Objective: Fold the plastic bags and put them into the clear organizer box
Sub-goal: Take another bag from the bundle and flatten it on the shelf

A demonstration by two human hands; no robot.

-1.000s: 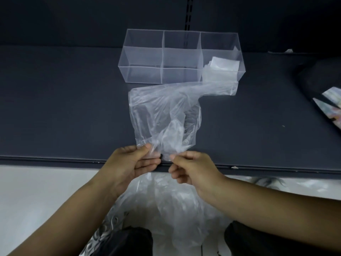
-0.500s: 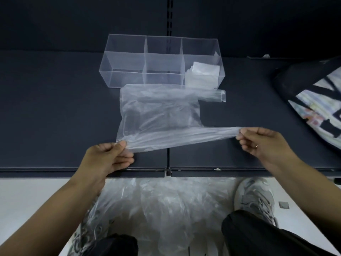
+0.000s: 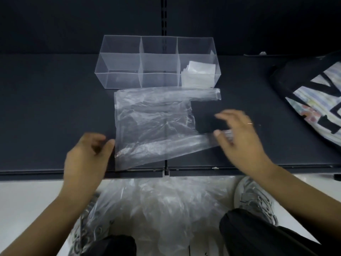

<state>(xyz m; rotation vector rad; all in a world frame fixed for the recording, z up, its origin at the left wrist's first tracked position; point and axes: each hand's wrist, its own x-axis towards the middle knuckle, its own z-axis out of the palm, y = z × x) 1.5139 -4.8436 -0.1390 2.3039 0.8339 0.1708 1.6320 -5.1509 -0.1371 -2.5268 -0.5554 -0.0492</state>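
Thin clear plastic bag (image 3: 153,126) spread flat on the dark grey shelf (image 3: 46,108), just in front of the clear three-compartment organizer box (image 3: 121,67); folded white bags (image 3: 200,71) lie in its right compartment. The right hand (image 3: 239,137), fingers spread, lies over the bag's near handle. The left hand (image 3: 86,159) is blurred at the near-left corner; its grip cannot be told.

We find no text, number or brand that we can read. The only marks that look like lettering sit on the dark bag (image 3: 311,89) lying at three o'clock on the shelf (image 3: 46,108). They are thick black strokes on a pale, faintly striped panel, with small pastel blotches beside them. The upper strokes form angled bars like part of a large capital, with a blocky shape below. The frame edge cuts them off, so we cannot tell which letters they are.
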